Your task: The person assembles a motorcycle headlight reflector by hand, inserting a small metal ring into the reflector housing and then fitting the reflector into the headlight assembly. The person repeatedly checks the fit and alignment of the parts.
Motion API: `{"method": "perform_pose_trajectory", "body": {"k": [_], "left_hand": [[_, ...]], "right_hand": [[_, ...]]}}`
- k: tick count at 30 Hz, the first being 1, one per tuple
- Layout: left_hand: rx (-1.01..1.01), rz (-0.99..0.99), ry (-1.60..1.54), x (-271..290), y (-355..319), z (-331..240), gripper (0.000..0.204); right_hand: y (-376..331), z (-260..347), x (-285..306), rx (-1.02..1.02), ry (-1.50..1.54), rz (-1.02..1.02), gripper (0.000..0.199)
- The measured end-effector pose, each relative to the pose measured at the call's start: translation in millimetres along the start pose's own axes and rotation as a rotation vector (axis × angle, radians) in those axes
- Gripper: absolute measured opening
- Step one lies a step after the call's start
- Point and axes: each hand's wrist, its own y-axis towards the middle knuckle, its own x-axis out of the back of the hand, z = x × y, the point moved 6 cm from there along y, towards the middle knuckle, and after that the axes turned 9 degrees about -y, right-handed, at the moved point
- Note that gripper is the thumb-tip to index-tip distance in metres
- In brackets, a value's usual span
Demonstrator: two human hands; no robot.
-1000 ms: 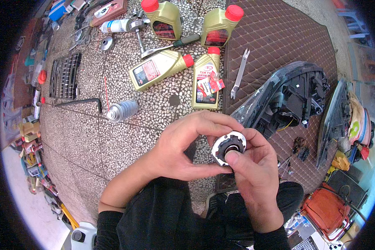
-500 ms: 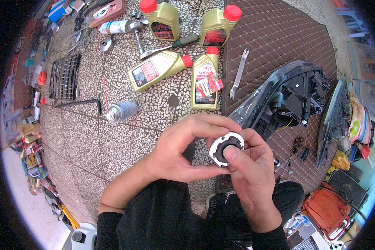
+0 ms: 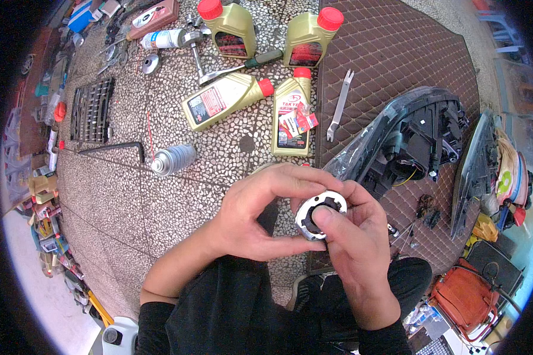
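Round white ring part (image 3: 318,214) w/ black centre, held upright-ish above lap, face toward camera, partly covered.

I see a round part (image 3: 318,214) between my hands with a pale, matt metal rim and a dark rubbery centre. The oil bottles (image 3: 227,100) look like glossy gold plastic (red caps too). The floor (image 3: 130,201) is speckled stone; the brown mat (image 3: 391,53) is quilted.
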Motion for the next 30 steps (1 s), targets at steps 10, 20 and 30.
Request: {"method": "perform_pose_trajectory", "body": {"k": [10,20,30], "left_hand": [[-0.016,0.025,-0.007,1.2,1.3,-1.5,0.076],[-0.029,0.001,-0.017,0.1,1.5,0.2,0.065],[-0.019,0.049,0.014,0.9,0.0,-2.7,0.076]], "right_hand": [[-1.2,-0.6,-1.0,0.024,-0.006,-0.022,0.024],[-1.7,1.7,1.5,0.076,-0.024,0.008,0.023],[-3.1,2.3,-0.9,0.072,0.009,0.031,0.024]]}}
